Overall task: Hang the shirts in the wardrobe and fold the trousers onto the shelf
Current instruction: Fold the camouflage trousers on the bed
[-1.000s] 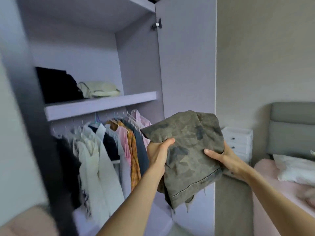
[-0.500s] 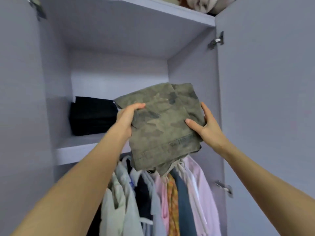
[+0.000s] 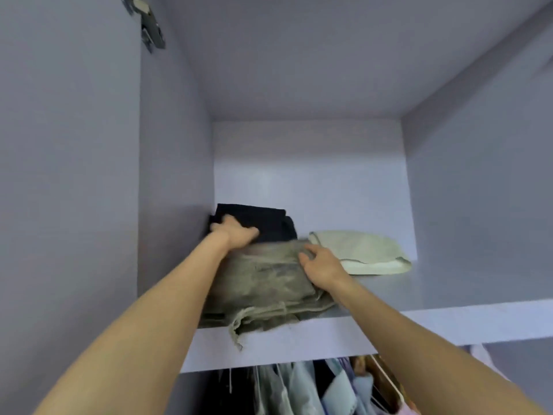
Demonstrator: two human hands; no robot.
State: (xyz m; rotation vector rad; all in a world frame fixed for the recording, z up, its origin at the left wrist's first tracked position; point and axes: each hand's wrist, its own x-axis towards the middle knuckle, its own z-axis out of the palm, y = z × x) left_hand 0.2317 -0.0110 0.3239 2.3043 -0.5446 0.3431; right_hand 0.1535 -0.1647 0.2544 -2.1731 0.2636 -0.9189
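A: Trousers (image 3: pixel 269 280), the folded camouflage pair, lie on the shelf (image 3: pixel 449 319) at its left end, with a frayed hem hanging just over the front edge.

B: And the hands?

A: Both are on them. The left hand (image 3: pixel 235 232) rests at the far left corner of the pair, right where it meets the black folded pile (image 3: pixel 269 221) behind; its fingers look curled, but the blur stops me saying whether they grip cloth or only press. The right hand (image 3: pixel 318 263) lies flat on the near right part, fingers spread and pressing down.

B: What else is up there?

A: A pale folded piece (image 3: pixel 359 251) sits just beside the trousers on the right. Below the shelf, shirts (image 3: pixel 299 387) hang on the rail.

B: So which step is this?

A: Placing, I judge: the pair is down and being pushed or smoothed into its spot.

B: Next move?

A: Probably a short push back, so that the loose hem clears the edge, then letting go with both hands without dragging the fold open or shoving the pale piece aside.
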